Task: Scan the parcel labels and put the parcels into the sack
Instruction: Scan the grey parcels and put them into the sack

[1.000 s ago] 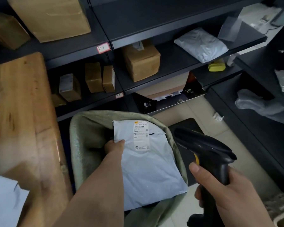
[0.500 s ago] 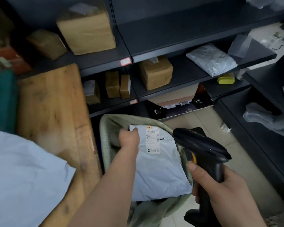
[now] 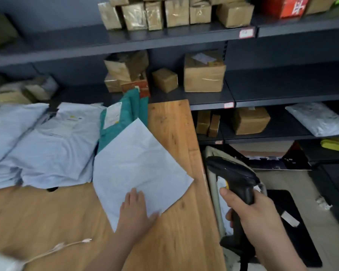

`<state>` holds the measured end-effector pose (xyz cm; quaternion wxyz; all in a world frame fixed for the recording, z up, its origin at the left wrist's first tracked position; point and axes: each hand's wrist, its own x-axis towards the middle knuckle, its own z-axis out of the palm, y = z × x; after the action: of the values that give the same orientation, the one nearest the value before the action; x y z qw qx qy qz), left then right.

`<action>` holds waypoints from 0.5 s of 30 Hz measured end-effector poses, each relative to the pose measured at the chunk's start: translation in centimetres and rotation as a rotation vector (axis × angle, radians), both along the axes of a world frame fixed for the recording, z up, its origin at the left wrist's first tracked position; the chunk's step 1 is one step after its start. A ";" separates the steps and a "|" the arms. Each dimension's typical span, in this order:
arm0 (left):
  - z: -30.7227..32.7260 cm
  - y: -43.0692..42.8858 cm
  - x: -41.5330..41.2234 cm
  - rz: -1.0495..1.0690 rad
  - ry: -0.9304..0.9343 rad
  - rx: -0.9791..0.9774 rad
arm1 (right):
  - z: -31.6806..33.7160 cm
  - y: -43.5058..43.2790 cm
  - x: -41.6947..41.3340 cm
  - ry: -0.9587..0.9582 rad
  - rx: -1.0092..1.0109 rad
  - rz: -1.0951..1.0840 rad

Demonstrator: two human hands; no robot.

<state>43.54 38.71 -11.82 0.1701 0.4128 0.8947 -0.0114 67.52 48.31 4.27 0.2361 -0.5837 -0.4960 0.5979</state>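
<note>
Since the earlier frames, the left hand (image 3: 135,210) has been withdrawn from the sack (image 3: 212,192) and brought to the table (image 3: 174,241). It is laid flat there, fingers straight, on the near corner of a pale blue parcel (image 3: 137,165) — pressed on, not yet grasped. The parcel handled before is glimpsed as a white patch inside the sack, just behind the scanner (image 3: 233,177). The scanner is clenched by its handle in the right hand (image 3: 254,216) and held over the sack mouth, beside the table edge. No label is shown on the upturned face of the parcel, so a turn-over is judged necessary before scanning. At least one parcel can be counted as done; much is left — a pile of pale blue parcels (image 3: 47,141) and a teal parcel (image 3: 123,114) are waiting on the table.
</note>
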 end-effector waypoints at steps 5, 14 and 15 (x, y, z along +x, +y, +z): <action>1.3 -1.2 -2.1 -0.168 -0.095 0.128 | 1.3 -3.1 -3.0 -0.024 0.023 0.000; 14.0 -6.8 -5.7 0.013 -0.631 0.783 | 3.7 -7.4 -6.2 -0.053 0.118 -0.038; 14.9 -7.6 -6.5 0.133 -0.738 0.790 | 3.9 -7.8 -6.5 -0.056 0.129 -0.041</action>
<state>37.01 31.13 3.03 0.3052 0.3645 0.7358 0.4823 61.00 40.54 8.16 0.2715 -0.5940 -0.5279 0.5430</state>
